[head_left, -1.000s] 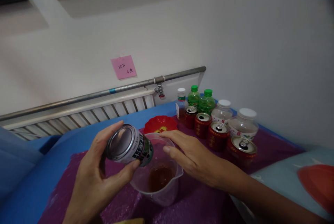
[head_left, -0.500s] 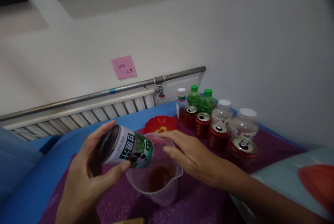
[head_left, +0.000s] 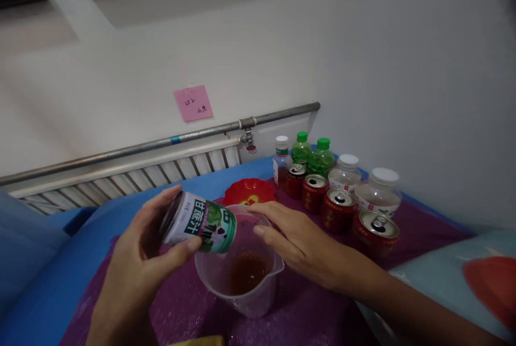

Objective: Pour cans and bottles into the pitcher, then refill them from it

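Observation:
My left hand [head_left: 139,260] grips a drink can [head_left: 201,223] with a green, white and black label, fingers behind it and thumb along the front. The can is tilted on its side, its green end over the clear plastic measuring jug [head_left: 258,303]. Some reddish-brown liquid [head_left: 249,273] with small bubbles lies in the jug's bottom. My right hand [head_left: 298,244] is closed on the jug's far right rim, fingers over the edge. Whether liquid is leaving the can I cannot tell.
A red scalloped dish [head_left: 237,191] sits behind the jug. To the right stand several opened red cans [head_left: 338,211], green-capped bottles [head_left: 321,160] and white-capped jars [head_left: 379,195]. Purple sheeting [head_left: 177,308] covers the blue table [head_left: 108,217]; a radiator [head_left: 161,177] runs behind.
The can in my left hand has turned and shifted slightly, its dark left end now less visible. More bubbles show on the liquid. My right hand stays on the jug's rim.

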The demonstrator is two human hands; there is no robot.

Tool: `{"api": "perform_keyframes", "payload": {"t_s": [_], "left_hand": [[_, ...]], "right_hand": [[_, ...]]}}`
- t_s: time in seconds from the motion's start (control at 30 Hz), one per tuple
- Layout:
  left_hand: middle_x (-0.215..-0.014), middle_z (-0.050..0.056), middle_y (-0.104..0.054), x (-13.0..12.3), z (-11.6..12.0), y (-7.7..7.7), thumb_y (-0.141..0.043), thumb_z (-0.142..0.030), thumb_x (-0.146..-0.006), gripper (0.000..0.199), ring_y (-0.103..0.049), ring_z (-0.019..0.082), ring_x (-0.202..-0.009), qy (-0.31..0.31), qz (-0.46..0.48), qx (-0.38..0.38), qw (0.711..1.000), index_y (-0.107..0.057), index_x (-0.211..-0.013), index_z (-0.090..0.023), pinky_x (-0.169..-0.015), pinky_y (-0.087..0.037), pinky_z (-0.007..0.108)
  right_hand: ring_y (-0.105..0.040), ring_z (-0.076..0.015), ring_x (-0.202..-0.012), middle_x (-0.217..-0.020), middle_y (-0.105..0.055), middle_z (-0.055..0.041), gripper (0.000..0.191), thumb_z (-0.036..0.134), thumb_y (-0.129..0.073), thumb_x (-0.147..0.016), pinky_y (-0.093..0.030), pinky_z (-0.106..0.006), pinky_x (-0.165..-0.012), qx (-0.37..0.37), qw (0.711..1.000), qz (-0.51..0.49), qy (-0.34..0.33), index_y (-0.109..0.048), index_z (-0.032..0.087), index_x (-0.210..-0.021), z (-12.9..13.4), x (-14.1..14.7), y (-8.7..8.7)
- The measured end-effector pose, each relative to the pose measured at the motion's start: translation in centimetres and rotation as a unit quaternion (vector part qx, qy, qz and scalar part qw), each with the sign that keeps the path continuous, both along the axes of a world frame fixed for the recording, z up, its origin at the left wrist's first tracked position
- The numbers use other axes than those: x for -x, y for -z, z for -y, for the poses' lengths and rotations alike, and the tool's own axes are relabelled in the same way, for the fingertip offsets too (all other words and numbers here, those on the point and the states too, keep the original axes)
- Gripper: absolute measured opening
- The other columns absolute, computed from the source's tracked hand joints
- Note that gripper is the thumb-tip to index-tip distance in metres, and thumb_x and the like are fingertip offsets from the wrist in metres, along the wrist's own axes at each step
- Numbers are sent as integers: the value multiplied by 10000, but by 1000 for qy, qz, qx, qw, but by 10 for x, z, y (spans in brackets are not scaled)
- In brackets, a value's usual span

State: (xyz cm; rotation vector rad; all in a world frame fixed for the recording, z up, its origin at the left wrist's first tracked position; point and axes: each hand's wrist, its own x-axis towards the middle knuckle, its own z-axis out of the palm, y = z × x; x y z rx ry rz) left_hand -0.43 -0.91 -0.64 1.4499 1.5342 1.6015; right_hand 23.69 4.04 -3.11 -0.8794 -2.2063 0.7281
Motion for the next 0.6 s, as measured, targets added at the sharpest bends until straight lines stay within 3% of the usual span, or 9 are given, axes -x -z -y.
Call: {"api": "perform_keyframes", "payload": {"t_s": [0.13,0.33,0.47,0.6], "left_hand": [[-1149,-6,-713,0,-5,-3,-879,-368,-508,699,-678,208,-1020,-20,48,-6,999,-674,-1175,-329,-715,-567,152],[-1188,0,-697,22,-6,-2,-878,-384,-509,789,-674,254,-1031,27,33,79,996,-616,-1253,-388,-741,-605,247],[-1212,13,-686,46,-8,1,-867,-420,-506,849,-674,297,-1032,46,-14,124,991,-570,-1301,-412,-768,-613,336],[-1318,44,-637,56,-11,1,-855,-430,-533,723,-604,334,-1179,74,-103,147,981,-641,-1221,-372,-943,-538,444]], "right_hand": [[-577,-207,-1139,-1095,-649,-54,219,278,-441,-993,-443,-380,-1001,-3,1000,8,2,-597,215,-1132,-1,1,-1],[-572,-203,-1151,-1168,-642,-62,264,293,-436,-998,-442,-366,-999,-5,1000,10,3,-571,220,-1212,-2,0,1],[-572,-208,-1160,-1237,-630,-71,280,307,-433,-1001,-448,-370,-992,3,1000,15,7,-574,227,-1230,-2,-1,0],[-586,-209,-1138,-1232,-634,-78,312,326,-423,-1005,-452,-381,-989,-1,1000,10,5,-560,224,-1266,-1,0,0]]}}
